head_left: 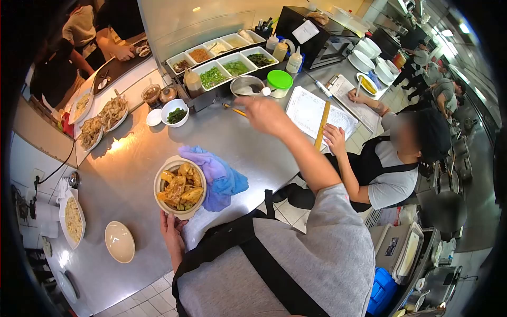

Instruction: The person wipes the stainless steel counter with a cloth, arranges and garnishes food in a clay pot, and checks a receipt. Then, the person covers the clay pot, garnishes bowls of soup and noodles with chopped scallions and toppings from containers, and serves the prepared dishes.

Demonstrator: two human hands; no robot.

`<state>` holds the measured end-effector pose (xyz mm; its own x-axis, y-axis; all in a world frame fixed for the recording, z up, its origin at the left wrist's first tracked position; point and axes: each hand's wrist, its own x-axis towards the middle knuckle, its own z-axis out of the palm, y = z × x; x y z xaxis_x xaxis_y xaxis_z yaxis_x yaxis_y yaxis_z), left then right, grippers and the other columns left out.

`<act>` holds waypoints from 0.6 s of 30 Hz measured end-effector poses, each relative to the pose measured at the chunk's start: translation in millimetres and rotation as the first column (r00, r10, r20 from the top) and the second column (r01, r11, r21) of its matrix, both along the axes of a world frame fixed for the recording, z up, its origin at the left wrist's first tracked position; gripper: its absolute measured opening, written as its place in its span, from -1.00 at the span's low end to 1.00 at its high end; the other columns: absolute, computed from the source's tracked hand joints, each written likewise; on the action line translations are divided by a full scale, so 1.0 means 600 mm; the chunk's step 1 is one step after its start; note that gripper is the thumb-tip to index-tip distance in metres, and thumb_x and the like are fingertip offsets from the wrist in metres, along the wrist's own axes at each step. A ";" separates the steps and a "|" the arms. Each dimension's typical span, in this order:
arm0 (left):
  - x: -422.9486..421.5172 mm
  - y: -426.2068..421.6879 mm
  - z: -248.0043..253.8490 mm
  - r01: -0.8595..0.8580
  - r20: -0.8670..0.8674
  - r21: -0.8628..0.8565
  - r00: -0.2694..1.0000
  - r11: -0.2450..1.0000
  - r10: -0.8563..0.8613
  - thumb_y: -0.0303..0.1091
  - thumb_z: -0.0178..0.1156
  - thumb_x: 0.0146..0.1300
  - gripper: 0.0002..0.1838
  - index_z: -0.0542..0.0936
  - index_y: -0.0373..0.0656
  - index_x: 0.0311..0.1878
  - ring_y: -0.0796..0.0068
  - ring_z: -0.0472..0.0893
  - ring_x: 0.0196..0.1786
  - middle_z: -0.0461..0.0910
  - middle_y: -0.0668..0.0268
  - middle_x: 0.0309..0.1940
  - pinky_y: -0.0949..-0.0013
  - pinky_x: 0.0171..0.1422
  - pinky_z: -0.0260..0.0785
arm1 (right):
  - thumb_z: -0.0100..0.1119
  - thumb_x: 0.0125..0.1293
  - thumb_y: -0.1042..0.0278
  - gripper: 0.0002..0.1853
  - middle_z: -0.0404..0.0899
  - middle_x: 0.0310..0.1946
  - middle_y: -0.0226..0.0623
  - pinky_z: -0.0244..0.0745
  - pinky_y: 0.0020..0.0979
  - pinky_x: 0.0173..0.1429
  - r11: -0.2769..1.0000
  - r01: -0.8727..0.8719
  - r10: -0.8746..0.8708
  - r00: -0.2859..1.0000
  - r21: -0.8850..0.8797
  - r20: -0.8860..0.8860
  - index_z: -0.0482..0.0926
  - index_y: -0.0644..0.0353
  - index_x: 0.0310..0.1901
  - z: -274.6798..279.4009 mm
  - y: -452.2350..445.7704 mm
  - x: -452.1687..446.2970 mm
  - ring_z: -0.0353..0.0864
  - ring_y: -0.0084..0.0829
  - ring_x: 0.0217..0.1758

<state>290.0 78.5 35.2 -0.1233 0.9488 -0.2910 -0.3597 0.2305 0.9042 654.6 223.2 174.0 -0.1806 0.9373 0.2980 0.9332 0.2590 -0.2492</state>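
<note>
A round pot (180, 187) filled with golden-brown food pieces stands on the steel counter. My left hand (172, 230) is at its lower rim, fingers against the pot's side. A purple and blue cloth (216, 179) lies bunched along the pot's right side. My right hand (264, 113) is stretched forward over the counter, near a metal bowl (247, 86) and a green-lidded tub (279, 80); its fingers are blurred, and whether they hold anything is unclear. Left of it are a pencil (235, 110) and a white bowl of chopped greens (175, 113).
White trays of toppings (211, 75) and squeeze bottles (294, 61) line the back. A co-worker (393, 153) writes at the right beside papers (311, 113) and a ruler (322, 124). An empty beige bowl (120, 242) and rice plate (72, 219) stand at left.
</note>
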 end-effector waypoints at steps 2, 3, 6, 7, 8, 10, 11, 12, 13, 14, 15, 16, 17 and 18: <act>0.002 0.001 0.001 0.002 -0.008 -0.007 1.000 1.000 -0.002 -0.27 0.03 0.34 -0.47 0.21 -0.21 0.32 0.63 0.52 -0.27 0.51 0.33 -0.14 0.49 -0.20 0.47 | 0.00 0.20 0.37 -0.66 0.55 -0.13 -0.02 0.47 -0.17 -0.03 0.998 -0.024 0.020 0.998 -0.054 -0.067 0.50 0.11 0.02 -0.016 -0.034 -0.028 0.57 -0.08 -0.13; 0.000 0.002 -0.006 0.002 -0.017 -0.009 1.000 1.000 -0.002 -0.27 0.03 0.34 -0.48 0.22 -0.21 0.31 0.63 0.53 -0.27 0.51 0.32 -0.14 0.50 -0.20 0.47 | 0.01 0.20 0.36 -0.66 0.55 -0.12 -0.02 0.47 -0.18 -0.01 0.992 -0.018 0.006 0.996 -0.127 -0.093 0.50 0.11 0.03 -0.017 -0.051 -0.047 0.56 -0.08 -0.12; 0.002 0.005 0.004 0.021 -0.036 -0.035 0.999 0.999 -0.023 -0.27 0.02 0.33 -0.51 0.26 -0.22 0.28 0.61 0.54 -0.27 0.53 0.31 -0.16 0.51 -0.20 0.46 | 0.01 0.20 0.35 -0.66 0.56 -0.15 -0.02 0.47 -0.16 -0.01 0.986 -0.073 0.047 0.984 -0.150 -0.174 0.50 0.13 0.03 -0.051 -0.086 -0.082 0.57 -0.08 -0.11; 0.004 0.006 0.012 0.016 -0.045 -0.051 0.999 0.999 -0.018 -0.27 0.01 0.32 -0.52 0.28 -0.22 0.26 0.60 0.55 -0.26 0.53 0.31 -0.17 0.51 -0.21 0.46 | 0.00 0.19 0.35 -0.65 0.56 -0.17 -0.02 0.47 -0.15 -0.02 0.985 -0.118 0.090 0.975 -0.126 -0.205 0.49 0.13 0.04 -0.064 -0.090 -0.095 0.57 -0.08 -0.11; 0.006 0.006 0.016 0.033 -0.068 -0.063 0.997 0.997 -0.038 -0.26 0.02 0.31 -0.53 0.30 -0.23 0.24 0.59 0.56 -0.26 0.54 0.32 -0.18 0.52 -0.21 0.45 | 0.01 0.20 0.36 -0.65 0.57 -0.16 -0.04 0.47 -0.16 -0.02 0.988 -0.112 0.087 0.975 -0.110 -0.206 0.49 0.12 0.04 -0.072 -0.092 -0.105 0.56 -0.08 -0.10; 0.001 0.007 0.013 0.046 -0.092 -0.090 0.994 0.995 -0.054 -0.24 0.03 0.29 -0.54 0.34 -0.25 0.20 0.56 0.57 -0.27 0.56 0.31 -0.23 0.53 -0.21 0.44 | 0.03 0.22 0.37 -0.65 0.57 -0.15 -0.07 0.46 -0.20 -0.01 0.982 -0.156 0.130 0.965 -0.103 -0.227 0.49 0.10 0.06 -0.094 -0.106 -0.121 0.55 -0.09 -0.10; -0.004 0.010 0.008 0.054 -0.084 -0.095 0.994 0.994 -0.062 -0.22 0.04 0.28 -0.54 0.36 -0.26 0.18 0.54 0.58 -0.29 0.57 0.30 -0.25 0.54 -0.22 0.44 | 0.01 0.23 0.36 -0.67 0.57 -0.18 -0.04 0.47 -0.17 -0.03 0.979 -0.172 0.143 0.961 -0.107 -0.239 0.49 0.11 0.05 -0.091 -0.117 -0.131 0.56 -0.06 -0.13; -0.005 0.006 0.010 0.046 -0.101 -0.084 0.993 0.995 -0.054 -0.23 0.05 0.28 -0.53 0.35 -0.28 0.18 0.53 0.58 -0.31 0.56 0.27 -0.27 0.52 -0.22 0.45 | -0.01 0.24 0.36 -0.68 0.56 -0.20 -0.01 0.47 -0.14 -0.05 0.976 -0.187 0.155 0.956 -0.111 -0.248 0.49 0.13 0.04 -0.078 -0.124 -0.137 0.57 -0.03 -0.16; -0.003 0.005 0.012 0.048 -0.112 -0.067 0.992 0.997 -0.055 -0.24 0.05 0.28 -0.52 0.33 -0.30 0.19 0.51 0.58 -0.33 0.56 0.24 -0.29 0.51 -0.22 0.45 | 0.01 0.23 0.39 -0.68 0.56 -0.23 -0.05 0.46 -0.16 -0.07 0.977 -0.172 0.137 0.961 -0.126 -0.242 0.49 0.11 0.04 -0.073 -0.129 -0.142 0.56 -0.05 -0.18; -0.005 0.003 0.000 0.030 -0.069 -0.075 0.997 0.997 -0.035 -0.26 0.07 0.27 -0.50 0.30 -0.32 0.21 0.51 0.58 -0.34 0.56 0.22 -0.31 0.50 -0.22 0.46 | 0.03 0.23 0.42 -0.67 0.56 -0.26 -0.09 0.45 -0.18 -0.09 0.980 -0.144 0.110 0.967 -0.138 -0.228 0.49 0.10 0.05 -0.072 -0.135 -0.146 0.56 -0.06 -0.19; -0.005 0.003 -0.014 0.027 -0.021 -0.073 0.999 0.997 -0.029 -0.28 0.08 0.27 -0.48 0.26 -0.34 0.23 0.50 0.58 -0.35 0.55 0.20 -0.34 0.48 -0.22 0.48 | 0.04 0.23 0.41 -0.67 0.56 -0.28 -0.09 0.45 -0.18 -0.11 0.977 -0.150 0.115 0.969 -0.150 -0.219 0.49 0.10 0.05 -0.069 -0.139 -0.151 0.56 -0.06 -0.20; -0.003 0.000 -0.015 0.011 -0.004 -0.075 1.000 0.997 -0.011 -0.30 0.09 0.27 -0.47 0.24 -0.34 0.24 0.49 0.58 -0.36 0.55 0.20 -0.34 0.48 -0.22 0.48 | 0.04 0.23 0.40 -0.67 0.55 -0.30 -0.09 0.45 -0.18 -0.13 0.977 -0.143 0.109 0.972 -0.159 -0.206 0.49 0.09 0.05 -0.066 -0.144 -0.153 0.56 -0.06 -0.22; 0.001 -0.001 -0.014 0.003 0.016 -0.074 1.000 0.997 -0.001 -0.32 0.10 0.27 -0.45 0.22 -0.35 0.25 0.49 0.58 -0.36 0.55 0.20 -0.35 0.47 -0.23 0.49 | 0.04 0.24 0.40 -0.68 0.54 -0.32 -0.09 0.45 -0.18 -0.15 0.978 -0.128 0.096 0.977 -0.165 -0.189 0.49 0.09 0.05 -0.065 -0.146 -0.155 0.56 -0.06 -0.24; 0.004 -0.003 -0.014 0.000 0.036 -0.072 0.999 0.997 0.003 -0.33 0.10 0.26 -0.44 0.19 -0.35 0.26 0.49 0.58 -0.36 0.55 0.21 -0.35 0.46 -0.23 0.49 | 0.04 0.24 0.39 -0.68 0.54 -0.32 -0.10 0.45 -0.18 -0.16 0.977 -0.140 0.111 0.977 -0.158 -0.182 0.49 0.09 0.05 -0.067 -0.146 -0.159 0.56 -0.06 -0.24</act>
